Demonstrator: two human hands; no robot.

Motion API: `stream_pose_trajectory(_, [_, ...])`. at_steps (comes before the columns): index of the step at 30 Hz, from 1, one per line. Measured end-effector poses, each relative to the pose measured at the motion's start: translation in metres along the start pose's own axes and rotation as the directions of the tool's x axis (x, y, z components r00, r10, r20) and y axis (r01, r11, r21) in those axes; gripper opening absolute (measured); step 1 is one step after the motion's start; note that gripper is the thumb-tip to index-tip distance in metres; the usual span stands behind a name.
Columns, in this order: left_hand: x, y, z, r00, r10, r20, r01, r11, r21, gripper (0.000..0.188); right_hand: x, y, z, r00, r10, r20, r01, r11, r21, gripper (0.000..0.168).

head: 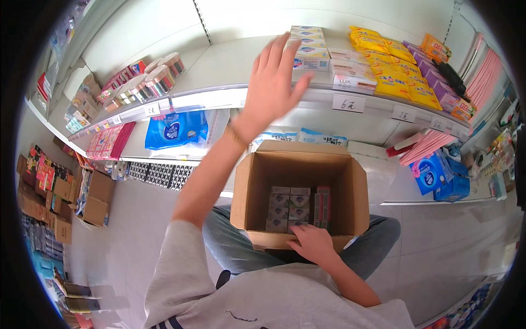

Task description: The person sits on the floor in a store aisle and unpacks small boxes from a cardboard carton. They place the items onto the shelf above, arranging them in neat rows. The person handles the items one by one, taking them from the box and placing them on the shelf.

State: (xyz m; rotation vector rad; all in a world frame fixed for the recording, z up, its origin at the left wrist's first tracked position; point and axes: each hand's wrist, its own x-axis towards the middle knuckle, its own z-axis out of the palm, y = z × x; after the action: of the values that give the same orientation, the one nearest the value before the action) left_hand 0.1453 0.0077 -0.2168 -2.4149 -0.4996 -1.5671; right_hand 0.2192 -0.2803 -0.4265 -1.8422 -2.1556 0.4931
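Observation:
My left hand (274,80) is raised at the edge of the upper shelf, fingers spread, in front of a row of white-and-yellow soap boxes (311,57); it appears to hold nothing. My right hand (310,242) rests over the near wall of an open cardboard box (360,197), its fingertips reaching inside. The carton stands between my bent legs. Within it lie rows of small pale soap boxes (279,201) and a stack of pink-edged boxes (321,205). The right fingertips are near the closest pale box; whether they grip it is unclear.
On the upper shelf (222,61) are LUX soap boxes (353,74), yellow packets (390,80), purple boxes (446,92) and round tubs (160,80). Blue wipes packs (176,129) lie on the lower shelf. Another carton (98,193) stands on the floor at left. Pink brooms (489,74) lean at right.

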Motion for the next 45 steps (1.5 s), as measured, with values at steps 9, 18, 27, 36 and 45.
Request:
stream_pose_trajectory(9, [0.045,-0.061,0.076,0.763,-0.281,0.582,0.173,0.957,0.235,0.096,-0.005,0.001,0.0,0.999,0.037,-0.036,-0.038,0.999,-0.022,0.042])
stream_pose_trajectory(18, [0.039,-0.052,0.057,0.889,-0.229,0.396,0.12,0.952,0.281,0.084,-0.002,0.004,0.003,0.998,0.011,-0.06,-0.012,1.0,-0.002,0.042])
stream_pose_trajectory(27, [-0.048,0.033,-0.038,0.951,-0.284,0.123,0.297,0.949,-0.108,0.077,-0.001,0.002,-0.018,0.982,0.166,-0.09,-0.106,0.878,0.468,0.078])
stream_pose_trajectory(36, [-0.24,0.114,-0.07,0.647,-0.407,0.645,0.608,0.785,-0.115,0.073,0.014,0.025,-0.022,0.931,0.357,0.07,-0.13,0.148,0.98,0.077])
stream_pose_trajectory(45, [-0.257,0.114,-0.068,0.721,-0.428,0.544,0.568,0.815,-0.111,0.065,0.108,0.062,-0.055,0.946,0.067,0.318,-0.209,0.875,0.437,0.05])
